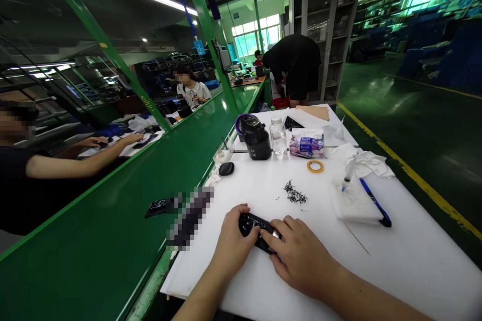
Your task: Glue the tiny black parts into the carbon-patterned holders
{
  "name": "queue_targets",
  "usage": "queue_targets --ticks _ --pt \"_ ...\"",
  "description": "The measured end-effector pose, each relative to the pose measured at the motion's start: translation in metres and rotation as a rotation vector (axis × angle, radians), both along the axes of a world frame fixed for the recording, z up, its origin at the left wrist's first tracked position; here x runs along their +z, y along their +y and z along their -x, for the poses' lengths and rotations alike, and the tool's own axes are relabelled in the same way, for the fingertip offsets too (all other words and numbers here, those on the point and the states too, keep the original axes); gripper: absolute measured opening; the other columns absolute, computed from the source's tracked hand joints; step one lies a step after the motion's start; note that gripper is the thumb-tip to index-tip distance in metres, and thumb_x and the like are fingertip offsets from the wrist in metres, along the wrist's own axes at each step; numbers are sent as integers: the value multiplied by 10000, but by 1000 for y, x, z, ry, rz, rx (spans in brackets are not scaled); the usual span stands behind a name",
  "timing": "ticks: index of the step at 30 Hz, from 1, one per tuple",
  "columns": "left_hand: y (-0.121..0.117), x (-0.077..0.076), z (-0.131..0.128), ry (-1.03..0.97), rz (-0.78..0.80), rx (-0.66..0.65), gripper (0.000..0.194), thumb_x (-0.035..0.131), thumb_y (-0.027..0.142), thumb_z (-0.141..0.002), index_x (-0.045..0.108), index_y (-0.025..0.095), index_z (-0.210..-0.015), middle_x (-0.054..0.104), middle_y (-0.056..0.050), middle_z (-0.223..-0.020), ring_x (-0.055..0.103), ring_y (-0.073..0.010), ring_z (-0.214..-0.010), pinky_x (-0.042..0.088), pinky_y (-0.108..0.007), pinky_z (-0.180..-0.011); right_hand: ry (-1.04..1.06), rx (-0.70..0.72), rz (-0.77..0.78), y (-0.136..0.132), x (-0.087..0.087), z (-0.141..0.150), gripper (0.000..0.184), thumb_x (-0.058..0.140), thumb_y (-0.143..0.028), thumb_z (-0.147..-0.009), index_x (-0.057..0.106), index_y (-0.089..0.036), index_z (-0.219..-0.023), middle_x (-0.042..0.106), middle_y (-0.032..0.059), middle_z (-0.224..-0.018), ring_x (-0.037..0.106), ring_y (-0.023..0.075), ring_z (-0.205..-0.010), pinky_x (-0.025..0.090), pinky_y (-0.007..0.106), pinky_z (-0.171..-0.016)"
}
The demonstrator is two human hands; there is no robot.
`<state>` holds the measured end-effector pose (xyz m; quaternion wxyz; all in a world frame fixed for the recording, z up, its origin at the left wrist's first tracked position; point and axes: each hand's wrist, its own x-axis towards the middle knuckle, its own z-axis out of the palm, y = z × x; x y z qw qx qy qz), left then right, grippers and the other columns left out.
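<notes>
Head view: a glossy black device (258, 221) is held at the near part of the white desk (414, 266). Its left end is gripped by the left hand (234, 243), thumb laid across its face; its right end is pinched by the right hand (301, 256), one fingertip pressed on the face. Whether the desk is touched by it cannot be told. Beyond the device, loose black slivers (295, 194) are heaped, then an orange tape roll (309, 166) is seen. Right of the device, a blue-and-black cutter (373, 199) is leaned against a white pad (357, 210).

The left hand (232, 241) and right hand (305, 258) sit close together, fingers (271, 242) bent, 2 bare forearms (205, 281) angled inward.
</notes>
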<state>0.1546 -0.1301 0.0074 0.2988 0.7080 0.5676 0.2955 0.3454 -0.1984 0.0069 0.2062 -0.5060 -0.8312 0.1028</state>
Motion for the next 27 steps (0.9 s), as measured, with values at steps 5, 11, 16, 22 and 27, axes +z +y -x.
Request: queue_targets --ticks 5,11,16,22,27 --pt "0 3 2 2 36 -27 441 617 296 -786 535 220 -1213 563 -94 -1303 487 -277 -1280 347 -482 -1112 -21 -8 3 1 1 1 474 522 -255 -883 515 -250 -1357 578 96 -1155 474 271 -982 398 411 -835" --pt "4 5 3 70 78 -18 503 624 345 -778 516 231 -1256 550 -90 -1322 491 -297 -1266 372 -482 -1080 -34 -8 -3 2 1 0 480 529 -267 -868 514 -242 -1347 575 99 -1144 467 272 -974 398 408 -816" --pt "10 9 3 122 114 -15 532 644 373 -760 511 238 -1258 563 -82 -1317 522 -300 -1234 396 -466 -1056 -30 -3 -4 3 1 0 470 523 -273 -868 518 -241 -1337 568 99 -1151 462 267 -981 394 401 -818" --pt "19 16 3 191 156 -81 562 655 386 -758 505 261 -1285 563 -76 -1305 545 -298 -1201 429 -463 -1027 -32 0 -17 4 -1 -1 479 524 -273 -863 518 -235 -1340 567 99 -1136 453 265 -966 384 401 -808" --pt "24 21 5 289 114 -156 565 658 425 -776 513 265 -1298 566 -70 -1318 513 -300 -1246 405 -476 -1068 -25 4 -21 4 -2 -3 471 519 -280 -868 522 -235 -1337 569 97 -1127 454 261 -958 378 393 -795"
